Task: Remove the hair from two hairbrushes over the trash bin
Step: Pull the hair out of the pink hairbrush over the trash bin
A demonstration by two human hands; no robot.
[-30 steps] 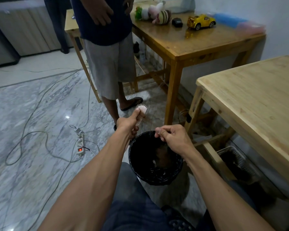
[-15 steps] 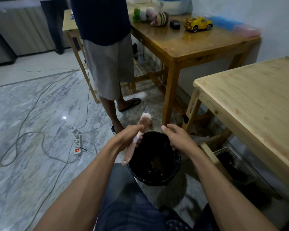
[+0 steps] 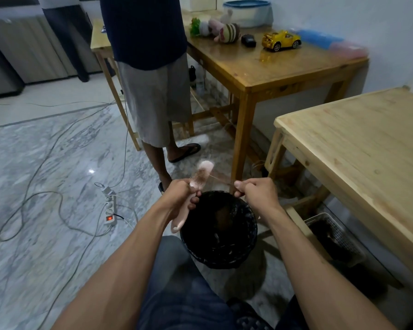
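I've got the pink hairbrush (image 3: 202,173) clenched by its handle in my left hand (image 3: 180,195), just past the far rim of the black trash bin (image 3: 218,231). My right hand (image 3: 255,192) is pinching a thin strand of hair (image 3: 221,179) stretched from the bristles. Best bet, I think: pull slow toward the bin so it drops in. The brush head looks blurry, bristles facing right.

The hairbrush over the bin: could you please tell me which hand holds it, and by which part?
The left hand holds the pink hairbrush by its handle, head tilted up. The right hand pinches hair strands pulled from it.
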